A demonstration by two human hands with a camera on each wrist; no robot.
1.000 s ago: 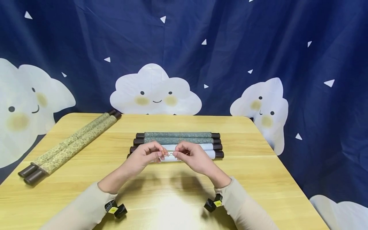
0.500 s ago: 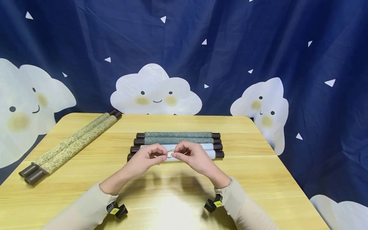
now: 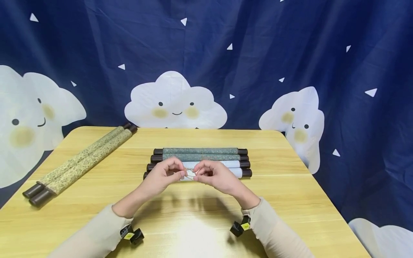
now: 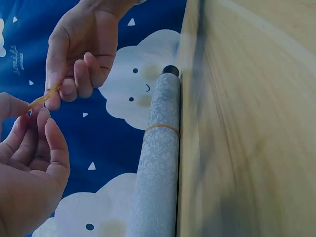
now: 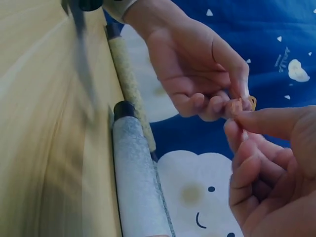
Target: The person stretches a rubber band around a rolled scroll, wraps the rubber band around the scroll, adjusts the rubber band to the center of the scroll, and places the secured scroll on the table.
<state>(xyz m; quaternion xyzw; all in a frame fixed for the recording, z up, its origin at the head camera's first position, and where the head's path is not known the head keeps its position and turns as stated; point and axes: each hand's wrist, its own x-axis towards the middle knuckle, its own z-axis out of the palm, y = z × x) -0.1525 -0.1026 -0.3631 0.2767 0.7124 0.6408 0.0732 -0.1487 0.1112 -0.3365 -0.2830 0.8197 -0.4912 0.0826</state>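
Observation:
Between the fingertips of both hands stretches a thin yellowish rubber band (image 4: pixel 44 98). My left hand (image 3: pixel 162 175) pinches one side of it with thumb and fingers. The other side is pinched by my right hand (image 3: pixel 219 176). Both hands are raised over the near side of a row of rolled scrolls with dark brown end knobs. At the back of this row lie a blue-green scroll (image 3: pixel 200 151) and a second blue-green scroll (image 3: pixel 184 157). Nearer are two pale scrolls (image 3: pixel 233 173), partly hidden by the hands. A band (image 4: pixel 162 127) circles a scroll in the left wrist view.
Two yellow patterned scrolls (image 3: pixel 87 157) lie side by side, slanting along the left part of the wooden table (image 3: pixel 284 208). Behind the table hangs a dark blue curtain (image 3: pixel 245 64) with white clouds. Black cameras (image 3: pixel 132 234) are strapped at both wrists.
The fingers have shifted their hold on the rubber band, which now spans the gap between the hands as an opened loop. The right fingers have spread a little. All the scrolls have stayed put.

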